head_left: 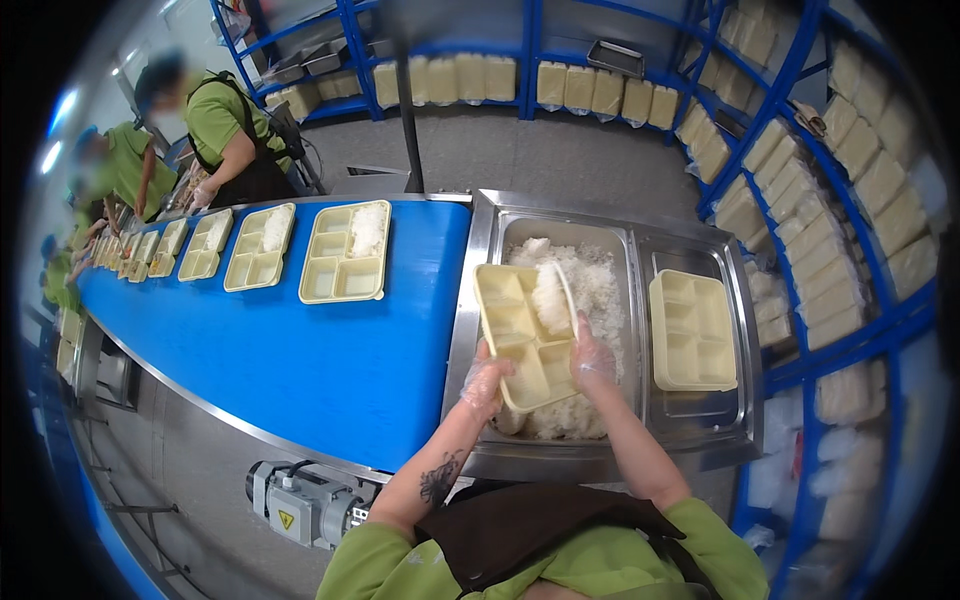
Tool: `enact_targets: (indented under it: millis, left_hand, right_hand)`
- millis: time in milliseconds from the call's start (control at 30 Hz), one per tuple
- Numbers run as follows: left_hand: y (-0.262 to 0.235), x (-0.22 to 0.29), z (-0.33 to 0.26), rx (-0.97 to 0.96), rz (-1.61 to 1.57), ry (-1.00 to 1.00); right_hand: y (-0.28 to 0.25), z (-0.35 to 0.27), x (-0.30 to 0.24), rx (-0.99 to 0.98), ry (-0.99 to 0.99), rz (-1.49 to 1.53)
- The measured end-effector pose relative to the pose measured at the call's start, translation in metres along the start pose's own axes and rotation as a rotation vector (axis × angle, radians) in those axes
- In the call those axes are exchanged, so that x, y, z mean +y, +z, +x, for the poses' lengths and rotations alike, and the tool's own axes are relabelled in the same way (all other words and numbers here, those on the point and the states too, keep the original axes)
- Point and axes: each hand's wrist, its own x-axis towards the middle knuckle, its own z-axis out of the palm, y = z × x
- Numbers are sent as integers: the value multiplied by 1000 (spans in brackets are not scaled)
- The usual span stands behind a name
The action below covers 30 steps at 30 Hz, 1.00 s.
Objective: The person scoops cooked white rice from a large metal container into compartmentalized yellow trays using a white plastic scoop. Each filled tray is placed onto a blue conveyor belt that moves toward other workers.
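Observation:
Over a steel pan (632, 300) heaped with cooked white rice (592, 272), I hold a cream compartment meal tray (508, 300) tilted in both hands. My left hand (485, 383), in a clear plastic glove, grips its near left edge with the thumb over the rim. On the right edge, my right hand (593, 362), gloved the same way, is closed. White rice (551, 300) fills the tray's far right compartment; the other compartments hold nothing. To the right, another cream tray (692, 330), perhaps the top of a stack, sits in a second steel pan (658, 408).
A blue conveyor belt (330, 370) on my left carries several cream trays (345, 252) with rice. Co-workers in green (225, 125) stand along its far side. Blue shelving (530, 60) with bagged packs of trays curves behind and right. A grey motor (300, 503) sits below the belt.

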Motion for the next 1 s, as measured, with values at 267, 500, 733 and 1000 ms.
enact_targets:
  millis: [267,500,733,1000]
  left_hand:
    - [-30,-5,-4,-64,-76,-5]
    - [-47,7,-18,-22,-115,11]
    - [-78,18,-31,-55,-199,-44]
    - [-195,20,-86,354,-120,1]
  right_hand:
    - [-35,-15,0,-223,174,745]
    - [-37,-41,5,-584,309,712]
    - [-38,-33,7,-465,323,851]
    - [-49,-87,16,-612,557,988]
